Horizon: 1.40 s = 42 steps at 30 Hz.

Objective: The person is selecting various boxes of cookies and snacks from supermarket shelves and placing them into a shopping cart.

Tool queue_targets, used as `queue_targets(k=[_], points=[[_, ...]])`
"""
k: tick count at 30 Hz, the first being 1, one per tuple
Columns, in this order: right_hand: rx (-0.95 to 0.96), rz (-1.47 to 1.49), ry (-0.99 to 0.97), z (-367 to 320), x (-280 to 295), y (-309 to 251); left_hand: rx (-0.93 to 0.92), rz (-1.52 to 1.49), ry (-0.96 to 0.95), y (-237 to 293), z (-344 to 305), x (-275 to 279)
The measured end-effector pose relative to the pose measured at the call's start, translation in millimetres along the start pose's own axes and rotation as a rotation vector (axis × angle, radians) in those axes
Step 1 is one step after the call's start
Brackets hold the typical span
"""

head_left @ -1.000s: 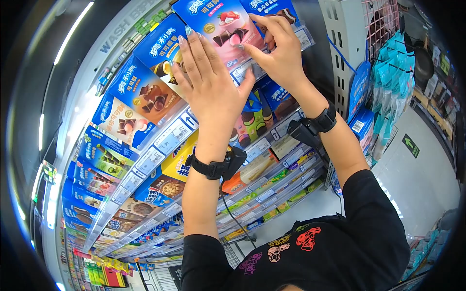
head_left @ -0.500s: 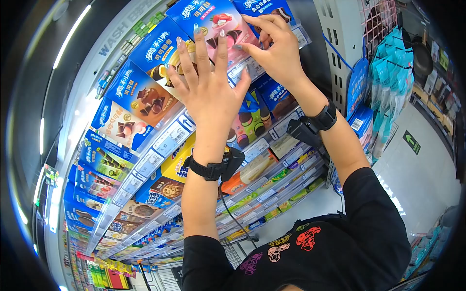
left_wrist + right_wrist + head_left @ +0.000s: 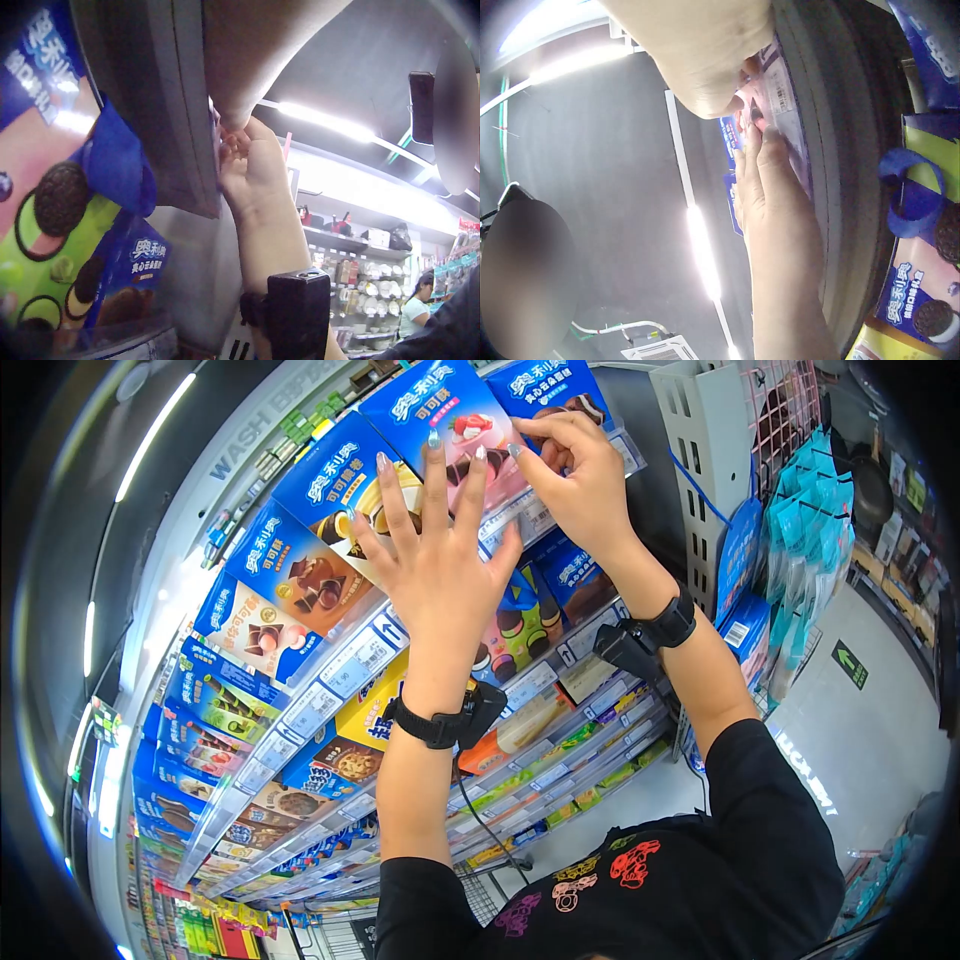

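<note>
My left hand [image 3: 435,565] lies with straight, spread fingers over the fronts of two snack boxes in the head view. Its fingertips reach onto a blue-and-pink snack box [image 3: 425,405] with a strawberry picture, and overlap a blue-and-yellow snack box [image 3: 325,475] beside it. At the pink box's right edge is my right hand [image 3: 580,475], its thumb and index tips near that edge, the other fingers bent. I cannot tell whether it grips the box. The right wrist view shows the left hand [image 3: 780,202] flat along the box front.
More blue snack boxes [image 3: 305,565] stand to the left, and another [image 3: 540,385] at the right end. Below are shelf rows with price strips [image 3: 350,660]. A white perforated post [image 3: 700,470] and hanging turquoise packs [image 3: 810,520] are at the right. A cart [image 3: 320,930] stands below.
My left fingers have spread apart and the hand has moved slightly lower on the boxes. The right thumb has shifted from the pink box's face toward its right edge.
</note>
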State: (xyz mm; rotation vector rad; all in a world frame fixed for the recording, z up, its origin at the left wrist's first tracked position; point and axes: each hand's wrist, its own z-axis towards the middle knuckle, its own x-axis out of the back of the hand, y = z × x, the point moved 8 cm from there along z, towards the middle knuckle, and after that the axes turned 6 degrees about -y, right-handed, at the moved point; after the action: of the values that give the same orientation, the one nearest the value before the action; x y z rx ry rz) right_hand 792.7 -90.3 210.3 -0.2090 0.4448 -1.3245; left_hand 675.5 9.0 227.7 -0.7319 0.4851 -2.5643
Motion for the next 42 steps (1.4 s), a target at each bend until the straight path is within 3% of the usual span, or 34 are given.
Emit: queue_targets(k=[19, 24, 26, 28, 30, 31, 33, 36, 38, 40, 42], points=[[-0.008, -0.019, 0.045, -0.4, -1.5, 0.5, -0.009, 0.001, -0.040, -0.2, -0.3, -1.3], [-0.068, 0.333, 0.109, -13.2, 1.1, 5.1, -0.022, -0.048, 0.076, -1.6, -6.6, 11.5], [-0.143, 0.322, 0.079, -39.8, 3.9, -15.9, -0.023, -0.160, 0.175, -5.5, -17.3, 18.5], [-0.066, 0.197, 0.007, -74.2, 1.2, -38.2, 0.023, -0.256, 0.198, -6.9, -38.6, 12.9], [-0.146, 0.221, -0.059, -122.8, -5.3, -46.1, 0.000, -0.287, 0.159, 3.9, -72.1, 13.6], [-0.090, 0.122, -0.114, -152.6, -6.7, -48.8, -0.032, -0.359, 0.135, 8.0, -94.5, 15.7], [-0.210, 0.182, -0.112, -242.8, -7.8, -26.8, -0.053, -0.494, 0.035, 13.6, -156.5, 8.9], [-0.742, 0.185, -0.291, -377.8, -36.4, 0.8, 0.108, -0.731, -0.309, 11.1, -291.1, -27.3], [-0.997, 0.190, -0.609, -482.7, -65.3, -6.0, 0.175, -0.682, -0.519, 9.4, -388.5, -24.7], [-1.038, 0.042, -1.085, -576.8, -93.0, -44.3, 0.404, -0.678, -0.691, -4.5, -490.9, -11.2], [-0.996, 0.293, -1.427, -645.9, -121.4, -105.2, 0.646, -0.631, -0.785, -36.8, -575.6, 17.4]])
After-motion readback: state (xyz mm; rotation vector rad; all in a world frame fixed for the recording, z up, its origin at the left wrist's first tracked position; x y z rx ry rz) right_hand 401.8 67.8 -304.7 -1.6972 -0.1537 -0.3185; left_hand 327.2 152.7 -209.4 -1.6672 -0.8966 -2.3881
